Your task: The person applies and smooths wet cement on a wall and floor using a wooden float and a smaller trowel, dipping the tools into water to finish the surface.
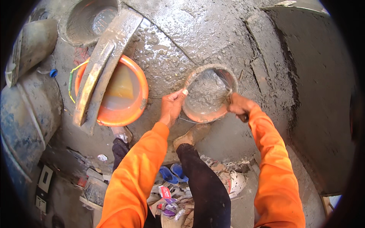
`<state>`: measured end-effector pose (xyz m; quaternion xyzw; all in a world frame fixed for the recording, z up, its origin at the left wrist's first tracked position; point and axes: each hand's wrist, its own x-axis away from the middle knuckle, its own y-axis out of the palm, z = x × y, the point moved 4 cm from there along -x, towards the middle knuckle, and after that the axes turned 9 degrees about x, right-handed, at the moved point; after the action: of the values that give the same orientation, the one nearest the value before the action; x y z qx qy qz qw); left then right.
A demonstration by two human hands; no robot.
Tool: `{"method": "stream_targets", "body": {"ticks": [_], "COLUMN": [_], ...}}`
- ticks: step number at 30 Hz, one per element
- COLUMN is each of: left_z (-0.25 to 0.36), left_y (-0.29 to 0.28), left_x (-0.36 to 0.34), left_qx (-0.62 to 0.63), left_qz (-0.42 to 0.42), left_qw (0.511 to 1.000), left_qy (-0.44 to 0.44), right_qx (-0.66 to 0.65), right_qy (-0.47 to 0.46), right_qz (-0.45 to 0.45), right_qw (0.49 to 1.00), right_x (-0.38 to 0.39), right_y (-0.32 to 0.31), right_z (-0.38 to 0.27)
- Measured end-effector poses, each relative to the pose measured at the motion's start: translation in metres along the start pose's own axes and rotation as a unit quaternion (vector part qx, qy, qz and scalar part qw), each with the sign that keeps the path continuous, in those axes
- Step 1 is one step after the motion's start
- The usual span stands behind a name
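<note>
A bucket (210,117) of wet grey mortar (207,91) stands in front of me, its rim crusted with cement. My left hand (172,107) is closed on the left side of that rim, thumb on top. At the opposite side, my right hand (241,105) wraps round the handle of a trowel-like tool (229,94); its working end goes down into the mortar and is hidden. A thin wire bail hangs at the bucket's near side.
To the left, an orange bucket (142,89) holds cloudy water, with a wooden board (110,53) and a wooden-handled piece (93,85) across it. Another bucket (70,28) stands beyond. A blue drum (28,117) lies far left; blue sandals (174,173) and litter lie near my feet.
</note>
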<state>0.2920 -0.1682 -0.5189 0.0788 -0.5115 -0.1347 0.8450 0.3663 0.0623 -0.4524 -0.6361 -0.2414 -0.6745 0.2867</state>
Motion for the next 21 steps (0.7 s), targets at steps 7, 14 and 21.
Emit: {"method": "stream_targets", "body": {"ticks": [7, 14, 21], "left_z": [0.001, -0.007, 0.008], "left_y": [-0.021, -0.003, 0.019], "left_x": [-0.011, 0.009, 0.001], "left_qx": [0.008, -0.045, -0.081], "left_qz": [0.005, 0.012, -0.025], "left_qw": [0.999, 0.997, 0.996], "left_qy": [-0.046, -0.06, -0.023], "right_qx": [-0.436, -0.792, 0.015], "right_qy": [-0.134, -0.263, -0.139], "right_qz": [-0.181, -0.283, 0.104], "right_qw": [0.871, 0.473, 0.985], "right_x": [-0.016, -0.028, 0.001], "right_y": [0.094, 0.137, 0.069], "right_z": [-0.013, -0.038, -0.029]}}
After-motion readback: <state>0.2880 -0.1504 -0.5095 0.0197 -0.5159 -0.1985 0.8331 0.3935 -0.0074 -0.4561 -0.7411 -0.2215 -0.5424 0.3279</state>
